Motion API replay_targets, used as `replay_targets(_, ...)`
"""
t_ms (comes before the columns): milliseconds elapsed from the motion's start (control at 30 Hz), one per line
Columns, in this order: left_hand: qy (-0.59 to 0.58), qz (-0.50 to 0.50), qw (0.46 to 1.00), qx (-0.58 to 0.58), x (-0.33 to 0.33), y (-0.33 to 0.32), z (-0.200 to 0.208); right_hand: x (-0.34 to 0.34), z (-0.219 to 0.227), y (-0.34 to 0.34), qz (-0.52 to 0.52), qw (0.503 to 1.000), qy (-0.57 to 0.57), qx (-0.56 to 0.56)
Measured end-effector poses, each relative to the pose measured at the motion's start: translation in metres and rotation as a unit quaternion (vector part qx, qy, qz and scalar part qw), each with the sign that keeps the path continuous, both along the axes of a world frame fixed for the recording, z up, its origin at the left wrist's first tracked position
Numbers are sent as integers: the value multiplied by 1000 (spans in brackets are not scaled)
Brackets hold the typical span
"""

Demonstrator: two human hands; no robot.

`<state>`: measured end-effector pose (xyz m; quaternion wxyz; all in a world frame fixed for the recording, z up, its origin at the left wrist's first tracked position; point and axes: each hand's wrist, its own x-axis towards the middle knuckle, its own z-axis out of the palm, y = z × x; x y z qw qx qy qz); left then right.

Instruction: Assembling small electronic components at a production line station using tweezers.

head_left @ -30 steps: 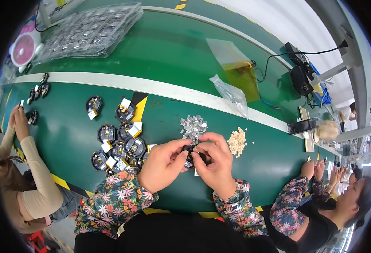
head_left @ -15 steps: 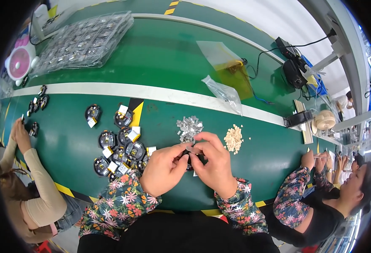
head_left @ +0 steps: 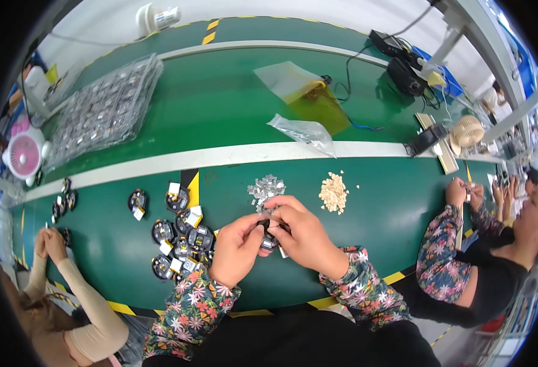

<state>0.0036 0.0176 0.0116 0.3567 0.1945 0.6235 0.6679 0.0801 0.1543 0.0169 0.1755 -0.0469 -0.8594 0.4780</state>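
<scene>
Between my two hands, low over the green table, is a black round device housing (head_left: 268, 242), partly covered by my fingers. My left hand (head_left: 235, 249) is closed around its left side. My right hand (head_left: 305, 237) pinches at its top edge, where a small grey piece (head_left: 266, 213) shows at the fingertips. A white flat part (head_left: 283, 252) sticks out under my right hand. Just beyond my fingertips lies a pile of small grey pieces (head_left: 265, 188). Left of my left hand are several similar black housings (head_left: 198, 237) with white, yellow-edged parts.
A heap of small beige pieces (head_left: 333, 192) lies to the right. Beyond the white rail (head_left: 220, 158) are stacked clear trays (head_left: 107, 113), a plastic bag (head_left: 305, 132) and a yellow sheet (head_left: 321, 113). Co-workers sit at left (head_left: 88, 312) and right (head_left: 489, 269).
The view has shifted. My fingers have drawn closer together around the housing, and more of it shows between them. The left co-worker's hands have come together.
</scene>
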Motion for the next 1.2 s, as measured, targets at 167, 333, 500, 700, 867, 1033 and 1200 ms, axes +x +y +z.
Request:
replay_targets(167,5,-9,1000,-20,0,0,0,-1,0,14,-1,964,-23,-267)
replay_targets(333,-1,-34,999,-4,5,8,-6,8,-2,58,-126,979,-20,-160)
replay_targets(500,12,-39,998,-40,3,5,-2,19,-2,87,-215,974,-22,62)
replay_targets(700,-1,-33,999,-25,2,1,-4,10,-12,65,-200,965,7,167)
replay_targets(867,6,2,1000,4,-3,2,-4,0,-24,33,-81,995,-9,64)
replay_targets(1033,-17,23,999,19,-9,0,2,-4,-26,23,-102,989,-23,109)
replay_targets(1200,-21,-5,1000,9,-7,0,-1,-6,-27,21,-111,979,-37,165)
